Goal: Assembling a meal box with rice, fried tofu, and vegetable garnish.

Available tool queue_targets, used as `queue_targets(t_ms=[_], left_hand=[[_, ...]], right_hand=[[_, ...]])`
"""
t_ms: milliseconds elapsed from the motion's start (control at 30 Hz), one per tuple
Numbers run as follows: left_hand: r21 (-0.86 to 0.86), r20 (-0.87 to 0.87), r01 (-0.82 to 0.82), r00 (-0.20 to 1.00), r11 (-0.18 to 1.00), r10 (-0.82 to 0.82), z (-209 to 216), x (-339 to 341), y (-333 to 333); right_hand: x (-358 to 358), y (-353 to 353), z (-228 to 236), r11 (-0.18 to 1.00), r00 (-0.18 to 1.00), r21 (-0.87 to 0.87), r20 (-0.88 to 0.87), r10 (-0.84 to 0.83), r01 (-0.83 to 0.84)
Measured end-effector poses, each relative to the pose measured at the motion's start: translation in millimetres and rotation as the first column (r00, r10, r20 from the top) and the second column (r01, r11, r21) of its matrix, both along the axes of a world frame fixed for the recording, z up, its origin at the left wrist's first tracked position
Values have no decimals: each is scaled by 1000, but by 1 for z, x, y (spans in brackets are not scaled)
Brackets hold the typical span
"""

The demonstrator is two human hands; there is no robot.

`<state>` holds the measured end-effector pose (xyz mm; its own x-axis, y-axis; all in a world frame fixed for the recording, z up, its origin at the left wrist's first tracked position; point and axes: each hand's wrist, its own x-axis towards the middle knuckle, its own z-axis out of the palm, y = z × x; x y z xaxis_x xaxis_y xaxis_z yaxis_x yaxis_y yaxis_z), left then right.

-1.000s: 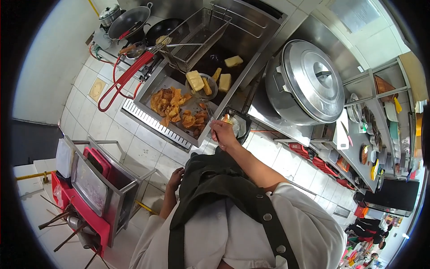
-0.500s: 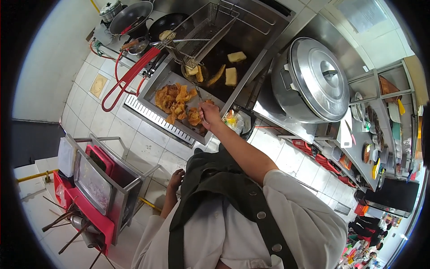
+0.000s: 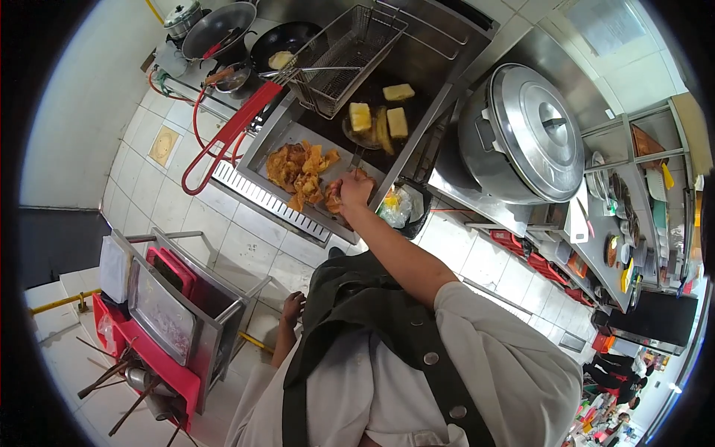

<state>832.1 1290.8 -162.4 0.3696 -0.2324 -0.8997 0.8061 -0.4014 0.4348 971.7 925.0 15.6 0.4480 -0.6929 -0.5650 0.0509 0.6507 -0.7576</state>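
Observation:
My right hand (image 3: 350, 192) is closed round the handle of a skimmer (image 3: 357, 153), above the metal tray in front of the fryer. The skimmer's round head lies in the dark oil (image 3: 413, 119), below the wire basket. On or against it are a yellow block (image 3: 360, 117) and a long yellow strip (image 3: 383, 130). Two more pale yellow blocks (image 3: 398, 123) float alongside. Golden fried pieces (image 3: 298, 170) are heaped on the tray (image 3: 279, 138), some partly hidden by my right hand. My left hand (image 3: 293, 308) hangs low beside my apron, its fingers loosely bent, with nothing visible in it.
A wire fry basket (image 3: 350, 63) with a red handle (image 3: 234, 134) straddles the fryer's left side. Pans (image 3: 287, 45) stand at the far left. To the right is a large lidded pot (image 3: 521, 134). A metal cart (image 3: 216, 320) with red trays stands at the near left.
The skimmer has moved right through the oil, and the yellow block and strip have shifted with it. My right hand keeps its grip. The whole view has shifted slightly.

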Motion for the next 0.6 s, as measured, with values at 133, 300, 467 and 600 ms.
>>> queue_targets(t_ms=[133, 300, 467, 600], left_hand=[[3, 1, 20, 1000, 1000, -20, 4, 4, 8], [-2, 12, 23, 1000, 1000, -23, 5, 13, 11], [21, 11, -6, 1000, 1000, 6, 2, 23, 12], [40, 12, -9, 1000, 999, 8, -7, 23, 18]], right_hand=[[11, -15, -11, 999, 998, -23, -56, -35, 33], [34, -49, -10, 990, 988, 9, -68, -140, 141], [47, -95, -9, 984, 970, -107, -184, -159, 141], [61, -118, -1, 987, 971, -115, -198, -138, 116]])
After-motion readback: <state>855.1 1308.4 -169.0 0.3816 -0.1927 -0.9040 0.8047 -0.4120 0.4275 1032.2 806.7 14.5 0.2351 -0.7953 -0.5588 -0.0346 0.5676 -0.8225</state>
